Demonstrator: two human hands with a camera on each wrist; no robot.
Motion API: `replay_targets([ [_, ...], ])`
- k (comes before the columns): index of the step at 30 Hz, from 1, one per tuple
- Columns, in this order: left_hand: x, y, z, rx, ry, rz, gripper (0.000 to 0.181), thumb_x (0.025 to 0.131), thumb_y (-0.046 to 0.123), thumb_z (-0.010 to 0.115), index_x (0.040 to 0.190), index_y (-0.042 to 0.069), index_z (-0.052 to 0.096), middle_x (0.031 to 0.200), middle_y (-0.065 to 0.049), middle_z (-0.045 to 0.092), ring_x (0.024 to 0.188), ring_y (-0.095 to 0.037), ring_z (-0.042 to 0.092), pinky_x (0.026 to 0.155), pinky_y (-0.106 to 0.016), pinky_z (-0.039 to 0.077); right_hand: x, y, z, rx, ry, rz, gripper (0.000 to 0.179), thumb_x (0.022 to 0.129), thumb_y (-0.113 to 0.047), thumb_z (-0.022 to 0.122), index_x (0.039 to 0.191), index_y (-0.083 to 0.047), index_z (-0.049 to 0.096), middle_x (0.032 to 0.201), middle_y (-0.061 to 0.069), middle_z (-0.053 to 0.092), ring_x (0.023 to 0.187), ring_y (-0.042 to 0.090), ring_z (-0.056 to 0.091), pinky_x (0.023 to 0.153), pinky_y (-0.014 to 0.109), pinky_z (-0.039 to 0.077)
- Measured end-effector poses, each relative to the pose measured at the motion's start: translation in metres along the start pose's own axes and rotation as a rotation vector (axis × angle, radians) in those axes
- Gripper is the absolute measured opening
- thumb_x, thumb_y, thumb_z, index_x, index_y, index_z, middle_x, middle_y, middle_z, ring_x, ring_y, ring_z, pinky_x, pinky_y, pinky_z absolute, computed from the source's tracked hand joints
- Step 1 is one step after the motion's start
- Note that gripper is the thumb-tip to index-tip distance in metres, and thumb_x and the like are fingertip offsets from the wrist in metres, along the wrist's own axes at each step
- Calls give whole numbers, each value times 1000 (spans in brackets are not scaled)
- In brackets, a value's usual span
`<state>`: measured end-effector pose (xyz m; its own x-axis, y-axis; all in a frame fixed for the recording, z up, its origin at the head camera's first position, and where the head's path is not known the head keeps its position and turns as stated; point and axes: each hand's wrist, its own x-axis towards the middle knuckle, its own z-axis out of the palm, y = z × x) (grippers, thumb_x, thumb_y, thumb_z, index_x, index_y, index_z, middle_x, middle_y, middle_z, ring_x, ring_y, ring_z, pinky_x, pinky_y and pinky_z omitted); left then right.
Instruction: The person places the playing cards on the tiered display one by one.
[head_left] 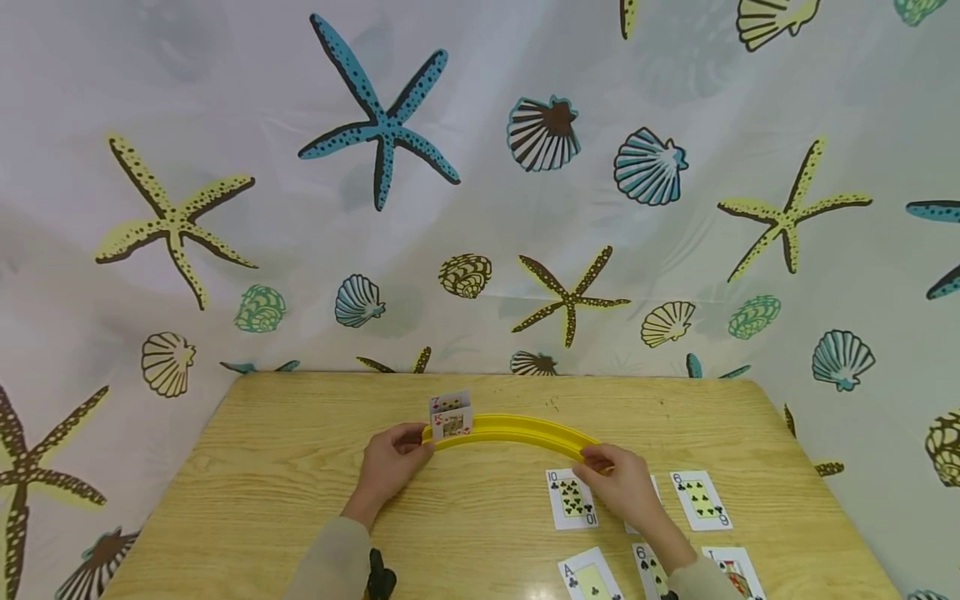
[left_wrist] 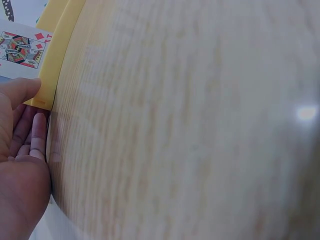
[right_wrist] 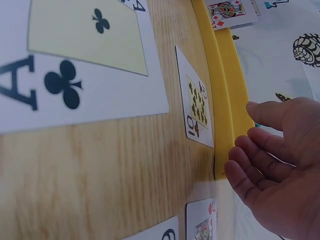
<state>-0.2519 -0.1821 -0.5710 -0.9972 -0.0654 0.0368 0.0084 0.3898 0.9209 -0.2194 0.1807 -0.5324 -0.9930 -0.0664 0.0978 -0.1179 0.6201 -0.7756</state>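
Note:
A curved yellow card holder (head_left: 525, 427) rests on the wooden table. Standing in its left end are a king of diamonds (head_left: 452, 423) and, behind it, a seven of diamonds (head_left: 450, 402). My left hand (head_left: 393, 462) grips that end, with the thumb on the near face and the fingers round behind, as the left wrist view shows. My right hand (head_left: 621, 483) is at the other end, its loosely bent fingers touching the holder there. Just below, a ten of clubs (head_left: 572, 498) lies face up near my right thumb.
More face-up cards lie at the right: a six of clubs (head_left: 701, 500), an ace of clubs (head_left: 590, 575), a six of spades (head_left: 651, 573) and a jack (head_left: 735, 573). One card is mostly hidden under my right forearm. A curtain (head_left: 480, 208) with shells and starfish hangs behind the table.

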Motion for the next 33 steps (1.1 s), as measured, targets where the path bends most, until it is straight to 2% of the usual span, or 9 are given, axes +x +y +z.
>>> replay_targets([
  [5, 0, 0, 1, 4, 4, 2, 37, 97, 13, 78, 132, 2, 72, 122, -18, 75, 107, -29, 73, 88, -26, 57, -3, 0, -1, -9, 3, 7, 30, 92, -13, 83, 117, 2, 77, 101, 7, 78, 90, 16, 70, 78, 26, 60],
  [13, 0, 0, 1, 16, 9, 2, 38, 96, 16, 79, 132, 3, 72, 122, -17, 75, 108, -29, 74, 91, -35, 60, -5, 5, -1, -54, -43, 54, 33, 90, -13, 85, 118, 2, 76, 96, 4, 73, 85, 12, 64, 74, 23, 56],
  [21, 1, -1, 1, 13, 10, 3, 38, 96, 16, 79, 132, 2, 72, 122, -17, 75, 107, -28, 73, 88, -26, 57, -6, 7, -1, -82, -97, 73, 43, 86, -16, 89, 122, 3, 75, 89, 2, 66, 81, 14, 55, 72, 26, 50],
  [25, 0, -1, 1, 6, 8, -2, 38, 96, 15, 79, 132, 3, 72, 122, -17, 75, 107, -28, 73, 87, -26, 57, -8, 6, -1, -111, -125, 80, 49, 85, -20, 90, 125, 4, 74, 87, 2, 63, 78, 14, 53, 70, 27, 47],
  [33, -2, 1, 1, -2, 7, -7, 39, 97, 14, 78, 133, 2, 71, 123, -18, 74, 109, -30, 73, 92, -35, 60, -7, 9, 2, -133, -158, 32, 53, 86, -19, 89, 130, 5, 71, 74, 0, 54, 62, 12, 44, 58, 23, 36],
])
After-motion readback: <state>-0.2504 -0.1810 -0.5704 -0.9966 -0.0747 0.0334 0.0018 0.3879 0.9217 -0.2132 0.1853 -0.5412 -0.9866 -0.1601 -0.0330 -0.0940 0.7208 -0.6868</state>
